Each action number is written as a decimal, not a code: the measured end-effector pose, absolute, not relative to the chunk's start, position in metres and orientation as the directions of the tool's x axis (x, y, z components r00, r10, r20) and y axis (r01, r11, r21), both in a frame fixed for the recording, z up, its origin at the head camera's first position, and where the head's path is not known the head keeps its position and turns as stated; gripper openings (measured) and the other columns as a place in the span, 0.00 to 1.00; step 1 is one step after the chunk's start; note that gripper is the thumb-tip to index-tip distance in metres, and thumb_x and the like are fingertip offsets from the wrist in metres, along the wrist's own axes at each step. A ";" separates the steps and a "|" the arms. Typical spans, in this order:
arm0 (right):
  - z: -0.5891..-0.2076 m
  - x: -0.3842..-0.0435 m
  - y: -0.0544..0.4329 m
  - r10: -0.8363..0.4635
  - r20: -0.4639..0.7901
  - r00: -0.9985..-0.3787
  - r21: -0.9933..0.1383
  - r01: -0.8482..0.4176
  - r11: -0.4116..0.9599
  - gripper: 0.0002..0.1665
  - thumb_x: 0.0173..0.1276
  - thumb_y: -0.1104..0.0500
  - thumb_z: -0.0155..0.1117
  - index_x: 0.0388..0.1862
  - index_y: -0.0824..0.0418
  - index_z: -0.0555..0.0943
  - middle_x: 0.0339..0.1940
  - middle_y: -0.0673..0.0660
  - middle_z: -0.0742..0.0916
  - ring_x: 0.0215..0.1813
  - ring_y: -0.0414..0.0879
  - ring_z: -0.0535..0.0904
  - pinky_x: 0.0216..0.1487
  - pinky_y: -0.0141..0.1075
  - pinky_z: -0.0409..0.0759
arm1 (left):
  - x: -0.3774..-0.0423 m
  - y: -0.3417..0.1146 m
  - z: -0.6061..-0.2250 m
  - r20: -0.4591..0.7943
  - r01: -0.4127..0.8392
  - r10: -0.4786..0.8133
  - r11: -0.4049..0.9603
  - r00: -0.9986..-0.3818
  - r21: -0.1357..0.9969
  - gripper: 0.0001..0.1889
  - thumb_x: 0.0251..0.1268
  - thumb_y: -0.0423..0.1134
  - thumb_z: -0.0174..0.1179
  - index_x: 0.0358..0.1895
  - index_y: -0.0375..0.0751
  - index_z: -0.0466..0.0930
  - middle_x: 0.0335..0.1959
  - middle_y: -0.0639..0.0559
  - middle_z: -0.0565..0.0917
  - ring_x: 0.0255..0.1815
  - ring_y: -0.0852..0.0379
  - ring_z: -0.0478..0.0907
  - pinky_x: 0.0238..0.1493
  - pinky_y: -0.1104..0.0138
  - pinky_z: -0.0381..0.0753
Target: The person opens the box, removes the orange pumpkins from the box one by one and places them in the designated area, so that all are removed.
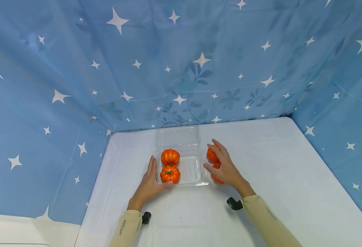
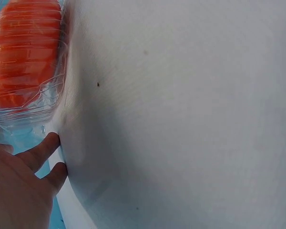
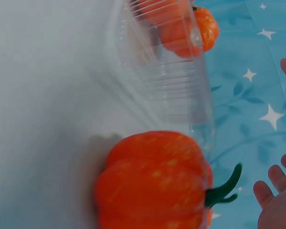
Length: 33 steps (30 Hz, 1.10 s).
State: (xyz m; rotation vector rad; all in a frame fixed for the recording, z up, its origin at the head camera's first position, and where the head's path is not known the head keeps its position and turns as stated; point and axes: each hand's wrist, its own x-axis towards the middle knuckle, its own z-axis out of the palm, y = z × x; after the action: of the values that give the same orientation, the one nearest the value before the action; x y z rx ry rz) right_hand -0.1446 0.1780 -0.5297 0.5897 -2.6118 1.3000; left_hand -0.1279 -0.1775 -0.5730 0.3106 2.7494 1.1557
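Observation:
A clear plastic clamshell box [image 1: 193, 168] lies with its lid [image 1: 178, 136] folded back. Two small orange pumpkins, a rear one [image 1: 170, 156] and a front one [image 1: 170, 174] with a green stem, sit in its left half. My left hand [image 1: 150, 185] rests along the box's left side with fingers straight, its thumb at the front edge. Spread fingers of my right hand [image 1: 227, 169] reach over two more pumpkins right of the box, a rear one [image 1: 212, 154] and a nearer one [image 1: 217, 175], both partly hidden. In the right wrist view the stemmed pumpkin [image 3: 152, 183] is apart from the fingers.
A white cloth covers the table [image 1: 267, 154]. Blue star-patterned curtains [image 1: 181, 61] hang behind and along both sides. Dark wrist cameras protrude beside each sleeve, one by the left [image 1: 146, 217] and one by the right [image 1: 234, 203].

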 end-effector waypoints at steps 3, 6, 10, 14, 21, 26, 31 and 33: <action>-0.526 -0.152 0.173 -0.311 0.350 -0.884 -0.699 -0.467 0.541 0.47 0.70 0.54 0.75 0.84 0.57 0.66 0.89 0.57 0.56 0.84 0.64 0.56 0.71 0.68 0.71 | -0.128 -0.178 -0.573 -0.053 0.134 0.247 0.680 -0.968 0.721 0.71 0.57 0.72 0.73 0.89 0.39 0.37 0.90 0.50 0.34 0.86 0.33 0.49 0.79 0.36 0.57; -0.523 -0.158 0.169 -0.346 0.367 -0.864 -0.679 -0.503 0.536 0.47 0.71 0.54 0.76 0.85 0.56 0.66 0.90 0.56 0.56 0.85 0.63 0.54 0.73 0.70 0.67 | -0.129 -0.177 -0.573 -0.062 0.128 0.248 0.679 -0.967 0.723 0.71 0.57 0.72 0.72 0.89 0.40 0.36 0.90 0.51 0.33 0.86 0.34 0.48 0.79 0.35 0.56; -0.518 -0.167 0.163 -0.397 0.387 -0.832 -0.643 -0.552 0.531 0.47 0.71 0.53 0.76 0.85 0.54 0.67 0.90 0.54 0.56 0.85 0.62 0.54 0.75 0.70 0.64 | -0.128 -0.177 -0.573 -0.070 0.120 0.244 0.681 -0.967 0.722 0.71 0.56 0.73 0.72 0.89 0.40 0.36 0.90 0.52 0.33 0.86 0.34 0.48 0.78 0.35 0.56; -0.512 -0.177 0.156 -0.459 0.440 -0.772 -0.557 -0.635 0.535 0.47 0.71 0.52 0.76 0.85 0.54 0.68 0.89 0.57 0.57 0.85 0.62 0.56 0.77 0.69 0.61 | -0.128 -0.177 -0.572 -0.055 0.132 0.246 0.681 -0.968 0.720 0.71 0.57 0.73 0.72 0.89 0.37 0.37 0.90 0.49 0.34 0.86 0.33 0.48 0.78 0.35 0.57; -0.504 -0.189 0.144 -0.545 0.491 -0.679 -0.438 -0.734 0.520 0.50 0.69 0.54 0.78 0.85 0.56 0.66 0.87 0.64 0.60 0.85 0.63 0.56 0.77 0.70 0.60 | -0.128 -0.177 -0.572 -0.055 0.128 0.241 0.679 -0.969 0.723 0.71 0.57 0.72 0.72 0.89 0.39 0.37 0.90 0.49 0.34 0.86 0.33 0.48 0.78 0.35 0.58; -0.501 -0.191 0.137 -0.568 0.456 -0.685 -0.444 -0.728 0.522 0.51 0.69 0.52 0.79 0.86 0.55 0.65 0.88 0.63 0.59 0.84 0.63 0.57 0.77 0.69 0.61 | -0.128 -0.177 -0.573 -0.059 0.125 0.242 0.678 -0.968 0.724 0.71 0.57 0.73 0.72 0.89 0.39 0.36 0.90 0.51 0.33 0.86 0.32 0.48 0.78 0.34 0.57; -0.498 -0.194 0.131 -0.588 0.422 -0.690 -0.476 -0.721 0.504 0.50 0.71 0.51 0.77 0.87 0.55 0.64 0.89 0.62 0.58 0.85 0.63 0.56 0.78 0.69 0.59 | -0.128 -0.177 -0.573 -0.047 0.137 0.250 0.665 -0.967 0.734 0.70 0.59 0.71 0.72 0.89 0.38 0.36 0.90 0.49 0.33 0.86 0.32 0.47 0.78 0.33 0.56; -0.496 -0.196 0.129 -0.605 0.418 -0.678 -0.471 -0.731 0.494 0.50 0.71 0.51 0.77 0.86 0.56 0.64 0.88 0.63 0.58 0.85 0.63 0.56 0.78 0.69 0.59 | -0.128 -0.177 -0.573 -0.043 0.140 0.252 0.662 -0.967 0.736 0.70 0.59 0.70 0.72 0.89 0.37 0.36 0.90 0.48 0.33 0.86 0.33 0.47 0.78 0.34 0.56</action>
State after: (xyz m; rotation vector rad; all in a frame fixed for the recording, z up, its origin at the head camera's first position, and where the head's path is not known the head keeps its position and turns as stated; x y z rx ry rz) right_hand -0.1960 0.1290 -0.4957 1.1503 -2.5403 0.9429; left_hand -0.1282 -0.1772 -0.5731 0.3249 2.7337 1.1930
